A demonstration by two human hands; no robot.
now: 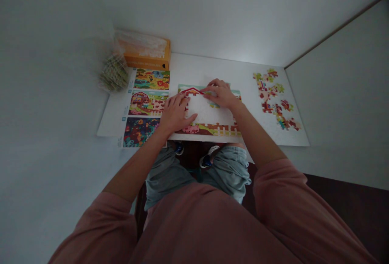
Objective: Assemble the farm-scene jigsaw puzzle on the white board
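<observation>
A partly joined jigsaw puzzle (219,129) with a farm picture lies before me, its border pieces framing bare white table. Flat over its left edge rests my left hand (175,115), fingers spread and thumb out toward the middle. My right hand (221,94) is at the top edge, thumb and forefinger drawn together on a puzzle piece beside the red barn roof (193,90). That piece is mostly hidden by the fingers. Under the right palm, a few green and blue pieces (214,104) show in part.
Loose puzzle pieces (267,94) are scattered at the table's right. A reference sheet (148,103) with three pictures lies at left. Behind it stand an orange box (147,62) and a clear plastic bag (114,71) of pieces. Walls border the white table (240,67) at the back and right.
</observation>
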